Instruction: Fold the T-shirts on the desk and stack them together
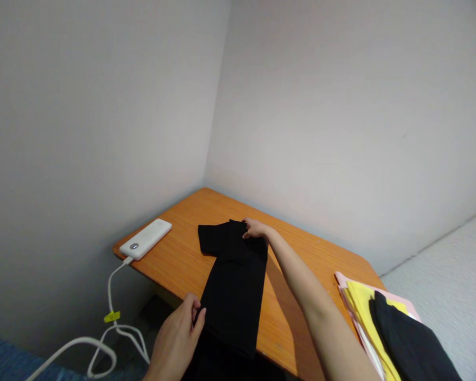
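A matt black cloth T-shirt (234, 280) lies on a table top (305, 259) of orange wood-grain finish, smooth with a slight sheen; beside it, a power bank (145, 238) of smooth, faintly glossy white plastic; a white cable (109, 291) with a matt, rubbery-looking sheath; matt painted walls (103, 132); a black cloth garment (408, 338) atop a yellow and pink stack (365, 301).

Two bare hands in view: left hand (176, 343) at the near edge of the surface (313, 254), right hand (256, 228) over its far half. Right forearm (305, 286) uncovered along its whole visible length, smooth, tapering to the wrist, leaving frame at lower right. Fingers slender; nails too small to read.
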`<move>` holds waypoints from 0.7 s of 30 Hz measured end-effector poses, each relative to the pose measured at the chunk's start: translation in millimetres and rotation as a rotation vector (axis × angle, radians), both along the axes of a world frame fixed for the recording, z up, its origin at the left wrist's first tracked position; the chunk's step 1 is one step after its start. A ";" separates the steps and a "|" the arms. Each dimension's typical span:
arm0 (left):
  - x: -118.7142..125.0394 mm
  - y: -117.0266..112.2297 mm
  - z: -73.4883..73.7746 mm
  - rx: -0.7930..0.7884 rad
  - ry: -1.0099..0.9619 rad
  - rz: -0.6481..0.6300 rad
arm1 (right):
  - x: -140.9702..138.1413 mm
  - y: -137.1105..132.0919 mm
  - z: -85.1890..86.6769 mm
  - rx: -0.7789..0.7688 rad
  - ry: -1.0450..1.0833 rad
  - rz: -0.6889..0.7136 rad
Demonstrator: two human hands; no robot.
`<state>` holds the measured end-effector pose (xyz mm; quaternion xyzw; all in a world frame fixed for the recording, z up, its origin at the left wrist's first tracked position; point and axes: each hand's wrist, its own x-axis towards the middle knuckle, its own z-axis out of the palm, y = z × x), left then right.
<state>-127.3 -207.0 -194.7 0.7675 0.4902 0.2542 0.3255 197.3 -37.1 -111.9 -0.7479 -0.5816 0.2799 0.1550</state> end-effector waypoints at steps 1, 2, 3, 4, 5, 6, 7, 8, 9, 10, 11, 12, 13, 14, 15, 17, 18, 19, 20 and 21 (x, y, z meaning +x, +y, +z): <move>0.6 -0.2 -1.0 -0.005 -0.005 -0.012 | -3.6 -0.4 2.0 -0.014 0.046 0.001; 1.2 -0.3 -1.8 -0.013 -0.006 -0.023 | -9.9 0.9 3.9 -0.021 0.099 0.003; 1.8 -0.3 -2.2 -0.024 0.002 -0.033 | -18.8 3.7 5.5 -0.021 0.157 0.009; 2.5 -0.1 -2.1 -0.035 0.022 -0.040 | -29.8 7.5 6.8 -0.014 0.217 0.019; 3.0 0.5 -1.4 -0.043 0.058 -0.042 | -42.1 11.8 7.5 -0.001 0.274 0.030; 3.4 1.7 -0.1 -0.043 0.101 -0.035 | -54.9 16.0 7.7 0.017 0.325 0.044; 3.8 3.7 1.8 -0.031 0.146 -0.019 | -67.2 19.4 7.2 0.039 0.367 0.057; 4.3 6.5 4.2 -0.007 0.185 0.006 | -77.8 21.5 6.2 0.062 0.399 0.071; 5.2 10.5 7.2 0.028 0.215 0.039 | -86.0 22.0 4.7 0.088 0.420 0.082; 6.5 15.7 10.5 0.071 0.236 0.076 | -91.1 20.5 2.9 0.116 0.429 0.088; 8.6 22.3 13.9 0.118 0.252 0.110 | -93.0 16.9 1.0 0.147 0.426 0.089; 11.7 30.5 17.4 0.161 0.272 0.138 | -91.8 11.4 -1.1 0.182 0.408 0.081; 16.0 40.4 20.7 0.190 0.303 0.160 | -88.0 4.0 -3.1 0.221 0.376 0.065; 21.3 52.1 23.6 0.200 0.340 0.182 | -82.5 -5.1 -5.3 0.262 0.332 0.043; 27.7 65.5 26.2 0.194 0.378 0.205 | -76.3 -15.6 -7.6 0.302 0.280 0.019; 43.0 97.1 30.4 0.141 0.441 0.254 | -66.0 -39.6 -13.6 0.367 0.175 -0.017; 51.3 114.8 32.2 0.108 0.461 0.277 | -63.5 -52.4 -17.6 0.387 0.136 -0.025; 59.7 133.0 33.9 0.080 0.471 0.294 | -63.4 -65.1 -22.4 0.400 0.096 -0.025; 67.7 151.4 35.5 0.058 0.478 0.306 | -65.9 -77.3 -28.1 0.406 0.043 -0.019; 75.1 169.2 36.8 0.038 0.485 0.311 | -70.6 -88.5 -34.5 0.403 -0.024 -0.007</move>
